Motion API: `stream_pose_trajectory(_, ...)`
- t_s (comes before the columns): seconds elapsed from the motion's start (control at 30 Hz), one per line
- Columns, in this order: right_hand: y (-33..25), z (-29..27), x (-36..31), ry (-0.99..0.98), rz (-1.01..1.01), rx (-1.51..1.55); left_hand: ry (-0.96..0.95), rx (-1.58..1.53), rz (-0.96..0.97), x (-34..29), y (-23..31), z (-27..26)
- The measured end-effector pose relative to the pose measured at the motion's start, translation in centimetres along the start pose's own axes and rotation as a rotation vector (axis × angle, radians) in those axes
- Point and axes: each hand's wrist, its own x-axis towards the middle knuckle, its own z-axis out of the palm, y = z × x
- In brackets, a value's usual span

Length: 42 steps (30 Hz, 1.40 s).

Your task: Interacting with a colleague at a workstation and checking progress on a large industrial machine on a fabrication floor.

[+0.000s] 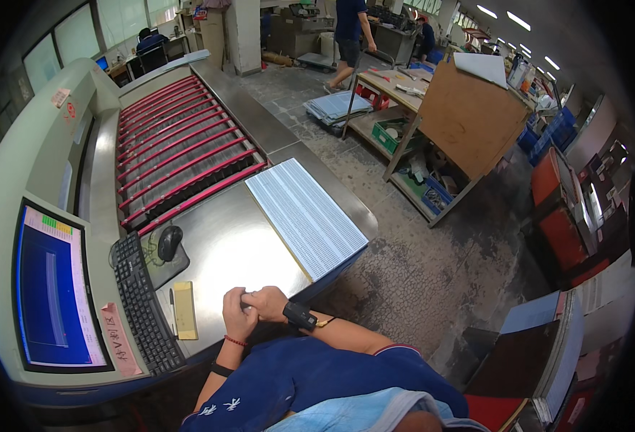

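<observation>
My left hand (238,311) and right hand (268,302) rest together at near edge of steel table (231,245), fingers curled, interlocked w/ each other, gripping no object. Yellow pad (185,309) lies just left of my fingers; printed sheet stack (304,216) sits far-right.

This is a factory floor, a production workshop. At nine o'clock stands a large grey machine (22,151) with a built-in screen (54,288), a black keyboard (141,302) and a bed of red rollers (180,151) feeding a steel table (231,245). On it lies a stack of printed white sheets (306,216). At one o'clock a wooden workbench (447,115) carries crates under it. The concrete floor (418,266) is worn, ceiling strip lights (504,18) run at one o'clock, and another worker (350,36) walks at twelve.
</observation>
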Motion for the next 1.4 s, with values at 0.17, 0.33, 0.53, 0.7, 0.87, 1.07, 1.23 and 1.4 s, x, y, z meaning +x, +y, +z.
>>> stream_pose_trajectory(0.17,0.1,0.2,0.0,0.006,0.002,0.011,0.007,0.009,0.016,-0.1,-0.1,0.0)
stream_pose_trajectory(0.33,0.1,0.2,-0.1,0.001,-0.004,-0.003,0.006,0.008,0.008,-0.1,-0.1,0.0)
stream_pose_trajectory(0.53,-0.1,0.0,0.1,-0.001,-0.001,0.010,0.005,0.017,0.007,-0.1,0.0,-0.1)
stream_pose_trajectory(0.7,0.2,0.3,-0.2,0.003,-0.009,0.018,0.015,0.005,0.009,0.0,0.2,0.0)
stream_pose_trajectory(0.87,0.4,0.4,-0.2,-0.014,-0.027,0.018,0.032,-0.005,-0.003,0.0,0.3,0.1)
stream_pose_trajectory(1.07,0.5,0.4,-0.3,0.001,0.006,0.025,0.003,-0.030,-0.023,0.2,0.3,0.1)
stream_pose_trajectory(1.23,0.2,0.1,0.1,-0.035,0.048,0.040,0.014,-0.001,0.008,0.5,0.4,-0.1)
stream_pose_trajectory(1.4,-0.9,0.1,0.4,-0.040,0.030,0.151,0.033,-0.016,-0.057,-1.0,-0.2,-0.7)
